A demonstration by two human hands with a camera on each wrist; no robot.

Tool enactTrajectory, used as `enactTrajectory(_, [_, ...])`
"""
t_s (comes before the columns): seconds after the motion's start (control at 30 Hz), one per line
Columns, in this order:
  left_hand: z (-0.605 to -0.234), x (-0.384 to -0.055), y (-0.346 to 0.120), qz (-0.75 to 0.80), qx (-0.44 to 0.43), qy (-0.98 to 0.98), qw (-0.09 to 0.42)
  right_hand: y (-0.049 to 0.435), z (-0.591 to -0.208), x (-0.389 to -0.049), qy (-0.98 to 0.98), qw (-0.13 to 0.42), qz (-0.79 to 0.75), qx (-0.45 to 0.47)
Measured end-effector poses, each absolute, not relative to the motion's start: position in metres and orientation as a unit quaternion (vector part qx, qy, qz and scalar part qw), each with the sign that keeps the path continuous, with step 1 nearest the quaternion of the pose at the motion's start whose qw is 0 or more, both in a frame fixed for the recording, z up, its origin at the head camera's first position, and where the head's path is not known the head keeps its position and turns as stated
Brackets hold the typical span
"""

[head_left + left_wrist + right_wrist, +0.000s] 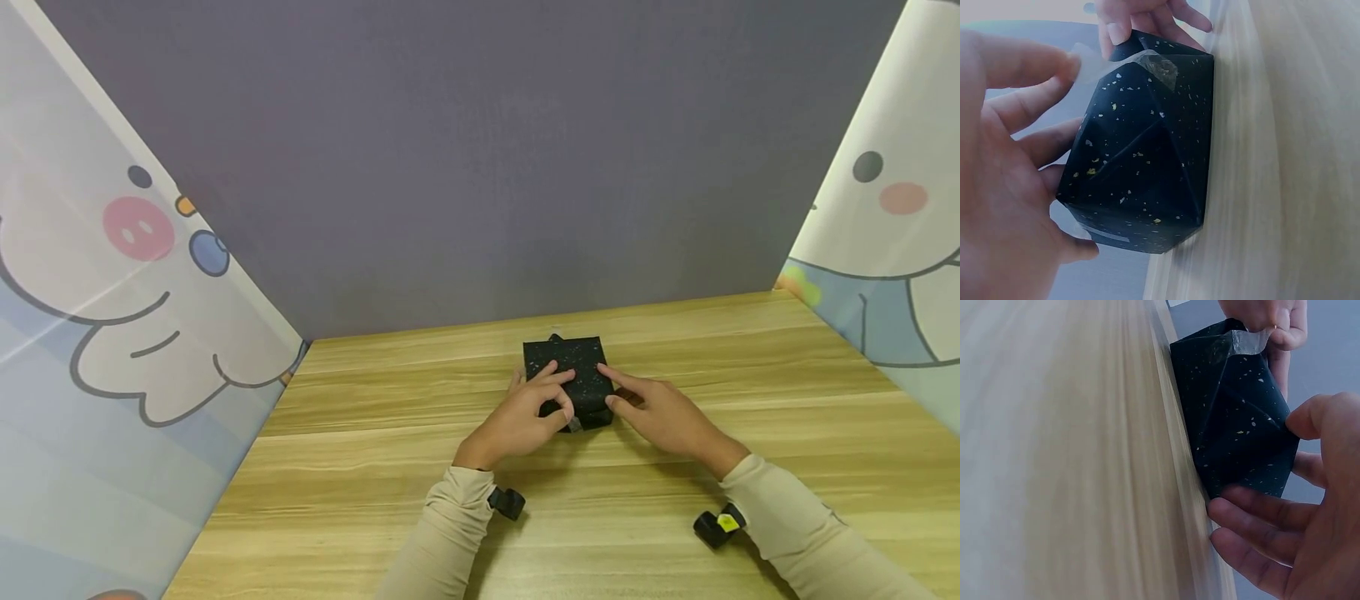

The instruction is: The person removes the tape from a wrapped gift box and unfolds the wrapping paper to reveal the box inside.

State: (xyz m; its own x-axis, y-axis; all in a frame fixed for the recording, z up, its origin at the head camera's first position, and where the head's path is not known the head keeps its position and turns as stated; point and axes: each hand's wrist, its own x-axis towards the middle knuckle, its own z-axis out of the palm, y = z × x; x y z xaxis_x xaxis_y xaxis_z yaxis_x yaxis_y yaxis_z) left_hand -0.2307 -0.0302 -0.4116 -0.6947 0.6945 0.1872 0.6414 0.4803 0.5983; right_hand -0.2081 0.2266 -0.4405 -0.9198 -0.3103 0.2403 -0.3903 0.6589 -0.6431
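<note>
A small box wrapped in black speckled paper (564,352) lies on the wooden table, its folded end flap turned toward the person. From that end, a strip of clear tape (1249,342) sticks out, one part of it lying on the paper. My left hand (525,419) pinches the tape's loose end between thumb and index finger, its other fingers resting on the box. At the right side, my right hand (660,415) holds the box, with thumb and fingertips against its edges. In the left wrist view, the triangular folds of the wrapping (1138,150) show plainly.
Behind the box, the wooden table (360,492) meets a grey upright panel (480,167). Panels with cartoon prints stand at the left (90,333) and right (885,275). A small dark object (555,337) shows at the box's far edge.
</note>
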Motion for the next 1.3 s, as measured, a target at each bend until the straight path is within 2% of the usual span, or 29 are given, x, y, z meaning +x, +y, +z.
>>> enactTrajectory(0.23, [-0.414, -0.233, -0.031, 0.353, 0.368, 0.861, 0.009, 0.226, -0.442, -0.208, -0.912, 0.058, 0.357, 0.195])
enactTrajectory(0.5, [-0.412, -0.236, -0.038, 0.25, 0.3, 0.92, -0.044, 0.226, -0.442, -0.209, -0.914, 0.06, 0.35, 0.195])
enactTrajectory(1.03, [-0.42, -0.234, -0.029, 0.199, 0.258, 0.945, -0.031, 0.235, -0.44, -0.211, -0.913, 0.039, 0.37, 0.17])
enactTrajectory(1.17, [-0.421, -0.235, -0.03, 0.226, 0.262, 0.938, -0.026, 0.235, -0.44, -0.211, -0.911, 0.042, 0.375, 0.165])
enactTrajectory(1.3, [-0.422, -0.237, -0.032, 0.286, 0.263, 0.921, 0.001, 0.236, -0.439, -0.21, -0.912, 0.04, 0.375, 0.162])
